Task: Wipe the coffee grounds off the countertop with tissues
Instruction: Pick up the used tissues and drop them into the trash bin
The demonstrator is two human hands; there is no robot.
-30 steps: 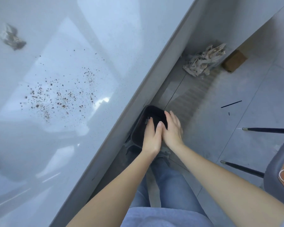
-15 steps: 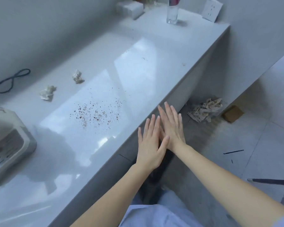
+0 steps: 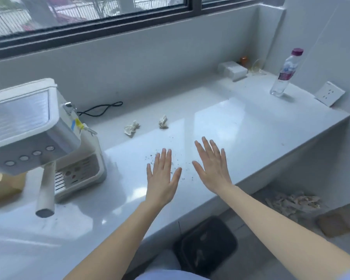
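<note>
Both hands were flat, palms down, with fingers straight and spread, holding nothing. The left hand (image 3: 163, 174) and right hand (image 3: 212, 166) sat side by side but apart, over the near part of the white surface (image 3: 251, 126); could not tell if the palms touched it or hovered. The coffee grounds (image 3: 183, 178) lay as loose dark specks on the surface, around the left hand's fingertips and in the gap between the two hands, partly covered by the left hand. Two crumpled tissues were further back towards the wall, one (image 3: 131, 128) on the left and one (image 3: 163, 122) just right of it, both beyond the grounds and untouched. A white coffee machine (image 3: 38, 138) stood at the left with its handle (image 3: 46, 190) sticking out towards the camera, and a black cable (image 3: 101, 109) lay behind it. At the far right end were a white tissue box (image 3: 232, 70), a water bottle (image 3: 285, 73) with a purple cap and a socket plate (image 3: 329, 93). A black bin (image 3: 205, 243) sat on the floor below the surface's near edge, with a pile of crumpled paper (image 3: 291, 203) to its right.
</note>
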